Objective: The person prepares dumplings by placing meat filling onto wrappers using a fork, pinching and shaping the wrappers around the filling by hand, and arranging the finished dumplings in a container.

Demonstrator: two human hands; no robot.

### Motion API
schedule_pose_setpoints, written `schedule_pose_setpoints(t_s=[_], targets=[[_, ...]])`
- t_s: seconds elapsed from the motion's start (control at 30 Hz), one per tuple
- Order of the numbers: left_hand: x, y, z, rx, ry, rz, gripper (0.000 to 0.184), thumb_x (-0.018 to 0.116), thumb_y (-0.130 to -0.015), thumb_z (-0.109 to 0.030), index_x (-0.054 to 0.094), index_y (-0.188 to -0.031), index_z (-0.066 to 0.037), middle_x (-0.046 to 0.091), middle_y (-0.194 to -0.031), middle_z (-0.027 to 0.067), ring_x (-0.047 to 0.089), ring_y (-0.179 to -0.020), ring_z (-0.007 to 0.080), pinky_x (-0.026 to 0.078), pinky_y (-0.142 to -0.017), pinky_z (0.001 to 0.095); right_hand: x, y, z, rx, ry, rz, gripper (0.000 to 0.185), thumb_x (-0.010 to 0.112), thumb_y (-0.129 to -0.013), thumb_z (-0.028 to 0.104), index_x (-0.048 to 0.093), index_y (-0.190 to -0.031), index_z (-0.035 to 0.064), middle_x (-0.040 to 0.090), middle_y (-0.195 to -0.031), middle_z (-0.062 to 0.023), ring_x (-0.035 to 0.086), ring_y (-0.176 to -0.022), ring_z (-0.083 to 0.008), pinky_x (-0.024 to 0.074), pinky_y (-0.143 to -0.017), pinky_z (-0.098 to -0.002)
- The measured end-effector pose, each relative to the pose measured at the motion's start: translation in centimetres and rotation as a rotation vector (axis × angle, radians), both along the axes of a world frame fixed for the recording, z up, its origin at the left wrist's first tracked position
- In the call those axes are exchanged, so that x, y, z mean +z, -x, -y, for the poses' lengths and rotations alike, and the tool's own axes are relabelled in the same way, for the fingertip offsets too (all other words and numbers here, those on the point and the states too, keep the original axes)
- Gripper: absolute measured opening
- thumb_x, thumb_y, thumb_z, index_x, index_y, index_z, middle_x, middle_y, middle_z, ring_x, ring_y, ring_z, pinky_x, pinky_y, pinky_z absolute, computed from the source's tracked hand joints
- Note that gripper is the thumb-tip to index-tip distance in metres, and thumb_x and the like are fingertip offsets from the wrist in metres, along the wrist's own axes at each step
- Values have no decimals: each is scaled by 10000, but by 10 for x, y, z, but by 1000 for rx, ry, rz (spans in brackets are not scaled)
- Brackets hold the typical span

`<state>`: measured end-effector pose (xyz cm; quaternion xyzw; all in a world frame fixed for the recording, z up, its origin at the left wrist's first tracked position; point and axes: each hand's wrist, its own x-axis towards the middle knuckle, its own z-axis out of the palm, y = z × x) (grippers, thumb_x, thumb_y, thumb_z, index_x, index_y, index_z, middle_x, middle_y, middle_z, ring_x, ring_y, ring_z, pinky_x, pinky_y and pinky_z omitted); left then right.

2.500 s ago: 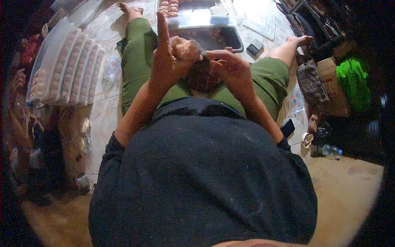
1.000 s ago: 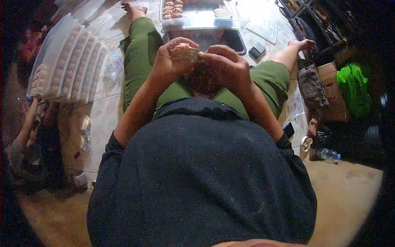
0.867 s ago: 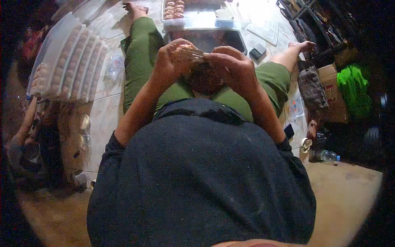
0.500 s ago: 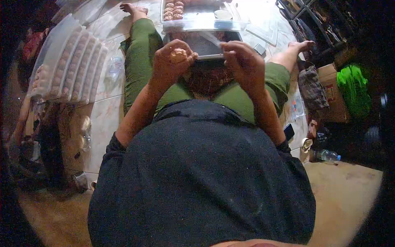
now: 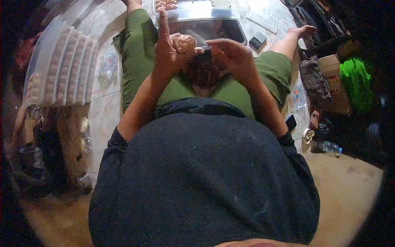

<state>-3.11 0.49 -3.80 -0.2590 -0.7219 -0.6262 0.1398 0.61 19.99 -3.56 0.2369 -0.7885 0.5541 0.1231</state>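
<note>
A lump of pinkish minced meat mixture (image 5: 185, 43) rests against the palm and fingers of my left hand (image 5: 166, 55), whose index finger points up and away. My right hand (image 5: 235, 57) is just right of the lump, fingers bent toward it. A blurred whitish plastic utensil (image 5: 191, 33) runs from the right fingertips to behind the lump; its exact kind is unclear. Both hands are over the near edge of a dark rectangular pan (image 5: 243, 33). Behind the pan, a clear plastic container (image 5: 197, 15) holds several shaped meat balls (image 5: 166, 5).
Translucent boxes of balls (image 5: 61, 68) are at the left. A small dark device (image 5: 258, 40) lies right of the pan, near a clear lid (image 5: 263, 18). Farther right are a cardboard box (image 5: 332, 78), a green bag (image 5: 356, 86) and a plastic bottle (image 5: 330, 147).
My left hand has opened around the meat lump, its index finger now raised. My right hand has moved left and closer to the lump. The view has shifted slightly.
</note>
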Motion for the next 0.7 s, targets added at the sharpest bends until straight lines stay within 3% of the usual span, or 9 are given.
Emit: schedule_pose_setpoints(t_s=[0.1, 0.2, 0.3, 0.5, 0.6, 0.7], targets=[[-5, 16, 5, 23, 234, -249, 510, 665, -763, -177, 454, -1180, 26, 613, -737, 70, 583, -692, 128, 484, -634, 260, 12, 3, 6, -41, -180, -156, 177, 610, -807, 56, 631, -977, 14, 639, -895, -82, 604, -793, -146, 492, -701, -252], [-10, 21, 7, -183, -111, 124, 252, 648, -775, -205, 559, -889, 2, 599, -741, 26, 554, -691, 80, 461, -607, 227, 17, 16, 9, -79, -237, -272, 145, 643, -766, 58, 659, -908, 38, 634, -878, -114, 629, -760, -190, 513, -668, -274], [-9, 27, 5, -241, -96, 196, 218, 665, -766, -180, 535, -848, -24, 582, -752, -4, 531, -694, 53, 440, -593, 206, 14, 30, 1, 4, -231, -317, 156, 657, -757, 65, 663, -911, 44, 635, -884, -107, 633, -755, -188, 517, -656, -275], [-8, 42, 5, -82, 9, 175, 232, 704, -728, -113, 543, -872, -28, 577, -768, 10, 531, -700, 65, 445, -612, 222, 18, 52, -1, -5, -206, -195, 166, 656, -759, 62, 660, -923, 34, 633, -883, -108, 624, -792, -192, 507, -697, -287], [-12, 57, 5, -39, 119, 89, 346, 756, -682, -128, 535, -931, -36, 572, -763, 17, 530, -704, 73, 449, -614, 228, 5, 64, -4, 43, -175, -126, 166, 645, -773, 65, 656, -933, 23, 629, -874, -114, 619, -787, -200, 498, -709, -287], [-17, 70, 4, -12, 155, -12, 447, 792, -638, -127, 518, -982, -48, 563, -758, 13, 520, -698, 72, 447, -607, 222, -2, 75, -11, -32, -122, 2, 183, 621, -792, 30, 630, -974, 19, 633, -875, -83, 602, -775, -146, 486, -699, -253]])
